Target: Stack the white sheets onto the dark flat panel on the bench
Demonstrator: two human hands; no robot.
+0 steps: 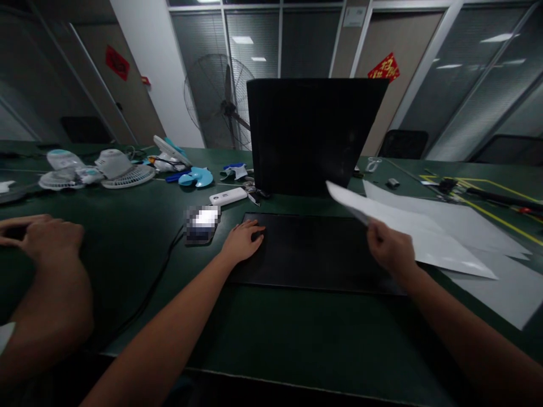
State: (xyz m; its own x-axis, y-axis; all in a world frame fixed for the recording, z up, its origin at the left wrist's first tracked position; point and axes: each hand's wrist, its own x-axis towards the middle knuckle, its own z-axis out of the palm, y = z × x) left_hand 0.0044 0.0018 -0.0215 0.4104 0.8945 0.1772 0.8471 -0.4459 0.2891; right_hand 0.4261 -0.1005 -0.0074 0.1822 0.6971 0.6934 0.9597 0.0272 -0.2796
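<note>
My left hand [242, 240] lies flat with fingers spread on the left end of a black flat panel [314, 249] lying on the green table [271, 339]. My right hand [389, 247] is closed on a white sheet of paper [407, 226], held lifted and tilted over the panel's right end. Behind the flat panel, a second black panel [314, 135] stands upright.
More white sheets [487, 254] lie at right. A phone [202, 222] with a black cable and a white power bank [228, 196] sit left of the panel. Small fan parts [127, 169] crowd the far left. Another person's arm and hand [46, 271] rest at left.
</note>
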